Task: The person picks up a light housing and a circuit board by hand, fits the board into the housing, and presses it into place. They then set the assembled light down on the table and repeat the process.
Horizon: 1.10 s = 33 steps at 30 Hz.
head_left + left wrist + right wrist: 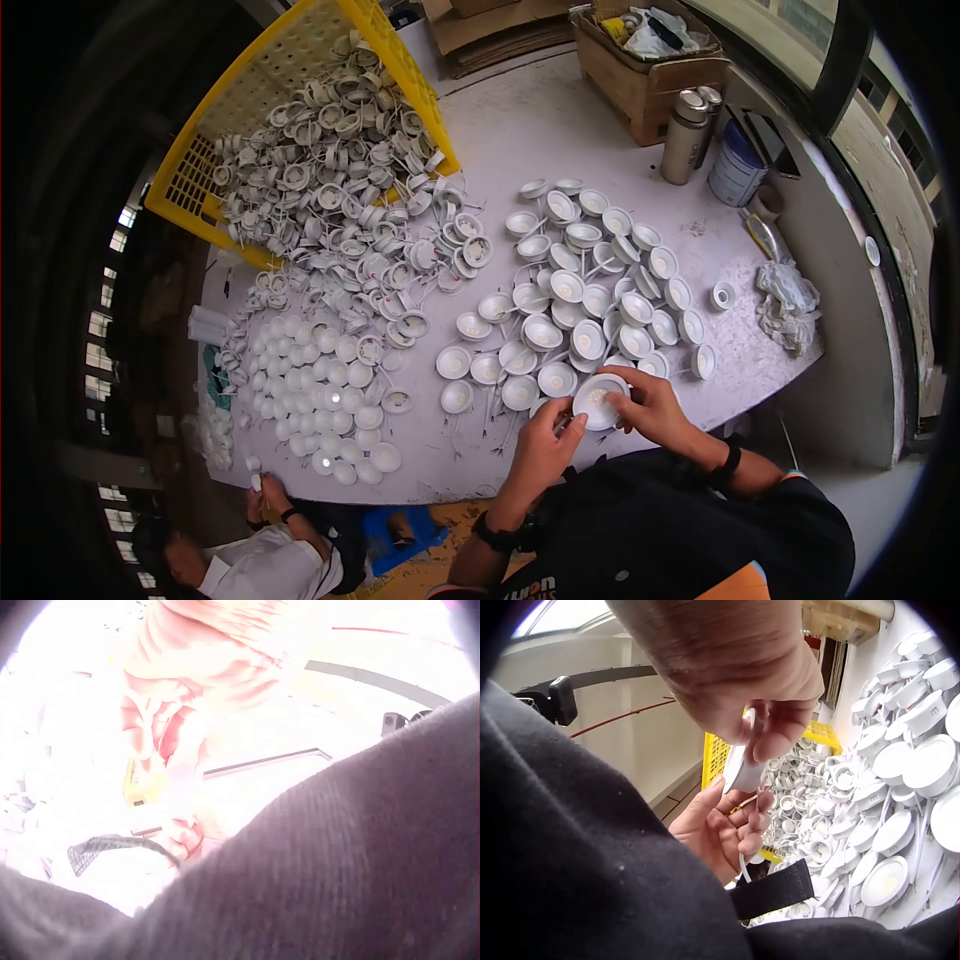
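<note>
Close to the table's front edge, I hold a white round LED downlight (594, 404) with both hands; yellowish dots show inside its cup. My right hand (655, 405) pinches its right rim, thumb over the inner face. Fingers of my left hand (546, 442) grip the opposite side. Seen from the right wrist, the downlight (742, 771) is on edge between right thumb and fingers, the left thumb at its lower rim and a white cable hanging by the left fingers. The left wrist view is washed out, with my left hand (202, 667) at the top.
Many similar downlights (566, 287) lie cup-up beyond my hands. To the left are white domed pieces (320, 400) and a yellow crate (445, 140) spilling white ring parts. A steel flask (684, 140), blue-white tub (737, 165) and carton (640, 95) stand at the back right. Another person (270, 560) sits at lower left.
</note>
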Available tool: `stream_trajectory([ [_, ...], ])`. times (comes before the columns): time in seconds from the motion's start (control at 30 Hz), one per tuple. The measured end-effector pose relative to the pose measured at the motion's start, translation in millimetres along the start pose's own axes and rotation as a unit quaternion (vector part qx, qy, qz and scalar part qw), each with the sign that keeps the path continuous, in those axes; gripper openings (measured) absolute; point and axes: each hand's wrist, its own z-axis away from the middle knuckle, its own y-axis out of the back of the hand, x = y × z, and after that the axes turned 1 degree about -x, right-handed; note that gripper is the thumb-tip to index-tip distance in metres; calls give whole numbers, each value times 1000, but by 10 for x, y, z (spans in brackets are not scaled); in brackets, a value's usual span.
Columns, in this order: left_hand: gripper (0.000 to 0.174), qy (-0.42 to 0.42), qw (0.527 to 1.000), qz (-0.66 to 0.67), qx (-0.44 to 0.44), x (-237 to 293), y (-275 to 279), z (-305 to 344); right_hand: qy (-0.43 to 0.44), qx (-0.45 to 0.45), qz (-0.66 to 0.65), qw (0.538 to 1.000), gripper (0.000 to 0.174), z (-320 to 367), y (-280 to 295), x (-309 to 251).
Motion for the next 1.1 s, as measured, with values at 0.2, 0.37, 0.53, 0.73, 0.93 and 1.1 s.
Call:
stream_trajectory([
  [0.2,27,61,989,83,107,-371,657,-817,90,52,-11,995,41,-213,91,123],
  [0.37,32,123,978,-24,169,-889,1408,-1853,3,26,13,1000,32,-274,282,318],
  [0.53,33,100,963,-183,170,-1207,1435,-2513,7,56,114,992,27,-287,325,381],
  [0.73,44,139,940,-293,104,-1322,1215,-2710,20,52,183,982,28,-364,379,441],
  [0.93,36,70,860,-476,170,-1227,1099,-2534,14,23,220,975,28,-415,377,328],
  [1.1,23,72,902,-313,288,-936,1296,-2430,5,26,224,974,29,-414,363,331],
])
